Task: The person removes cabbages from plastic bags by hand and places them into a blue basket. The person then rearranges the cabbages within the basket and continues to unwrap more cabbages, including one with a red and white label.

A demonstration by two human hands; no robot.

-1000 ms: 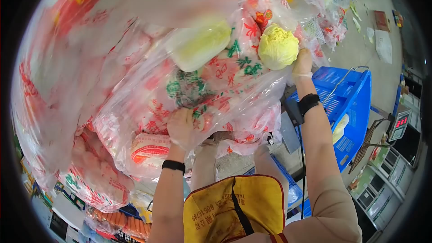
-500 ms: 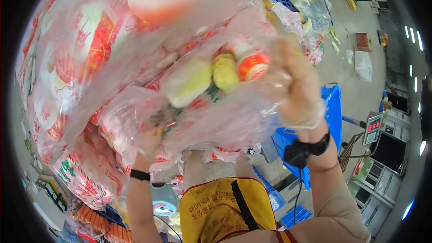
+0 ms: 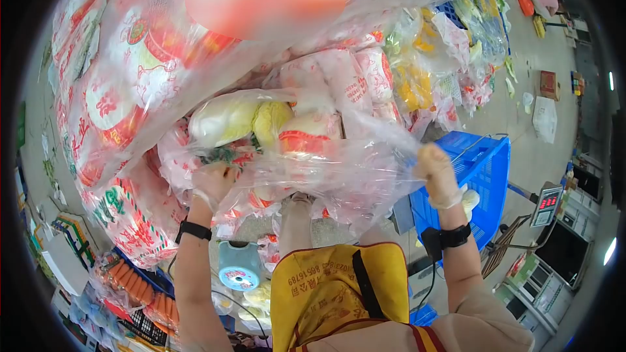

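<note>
Nearest the camera is the person's yellow apron, with both gloved arms raised in front of it. The left hand is curled shut on the lower left side of a large clear plastic bag, gripping a fold of its film. The right hand is closed on the bag's right edge, pinching the stretched plastic, with a black wristband below it.

Inside the bag, pale napa cabbages lie side by side near its upper left, next to a red-and-white printed wrapper. Just right of the right hand stands a blue plastic crate. Behind and above the bag rises a stack of red-printed bagged cabbages. Far right, a scale with a red display stands on the floor.
</note>
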